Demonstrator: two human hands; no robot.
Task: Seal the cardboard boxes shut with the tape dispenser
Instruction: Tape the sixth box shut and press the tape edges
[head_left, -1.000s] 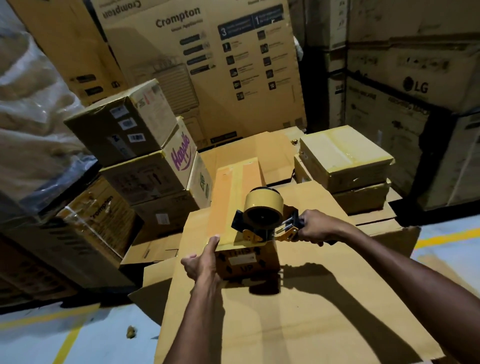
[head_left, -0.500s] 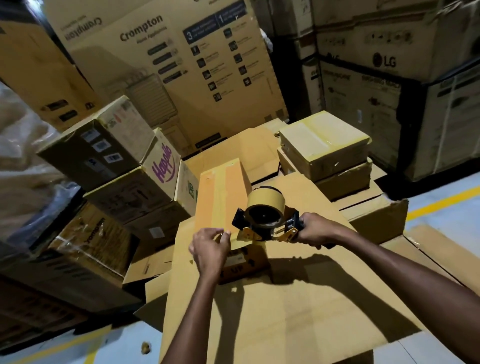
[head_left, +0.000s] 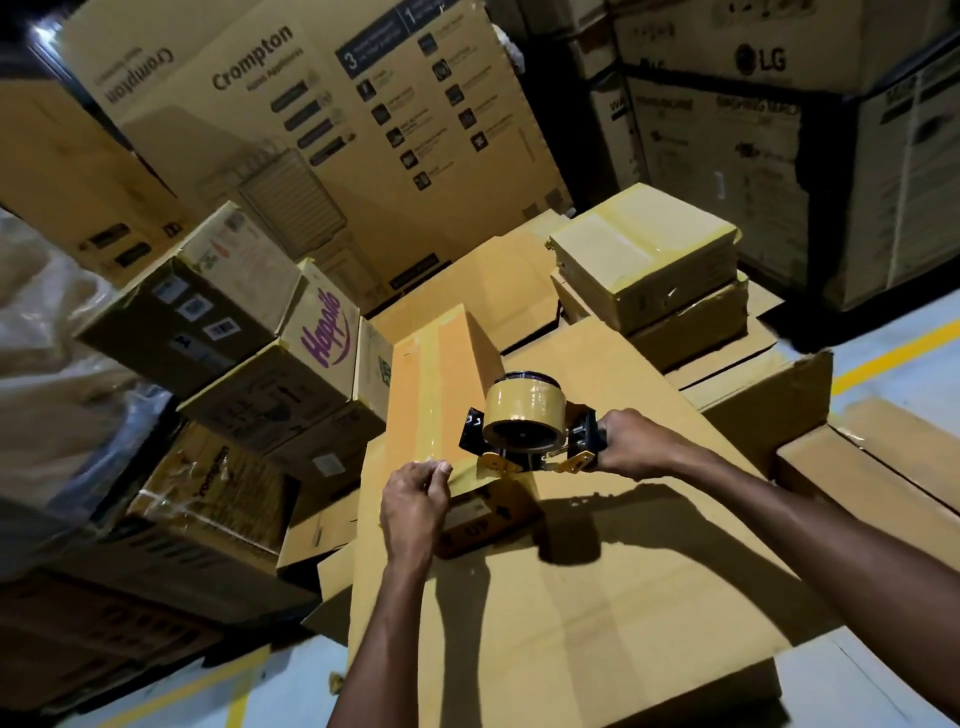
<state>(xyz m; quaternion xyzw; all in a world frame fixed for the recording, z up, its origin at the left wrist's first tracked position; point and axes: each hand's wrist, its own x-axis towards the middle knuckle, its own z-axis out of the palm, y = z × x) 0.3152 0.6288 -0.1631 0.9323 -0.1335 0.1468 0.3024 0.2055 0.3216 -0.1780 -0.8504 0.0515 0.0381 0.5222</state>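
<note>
A long narrow cardboard box (head_left: 457, 364) lies on a big flat cardboard sheet (head_left: 597, 597), with a shiny strip of tape running down its top. My right hand (head_left: 631, 441) grips the handle of a black and yellow tape dispenser (head_left: 524, 426) with a tan roll, held over the box's near end. My left hand (head_left: 415, 499) is at the near left corner of the box, its fingertips pinching the end of the tape there. An "UP" arrow label shows on the box's near face.
Taped boxes (head_left: 649, 270) are stacked behind on the right. A leaning pile with a "Happilo" box (head_left: 322, 338) stands left. Large Crompton (head_left: 311, 130) and LG (head_left: 753, 62) cartons wall the back. Grey floor with yellow lines lies around.
My left hand has moved from the box's near face up to its top corner and now pinches the tape end. The dispenser has lifted slightly off the box. My view has tilted.
</note>
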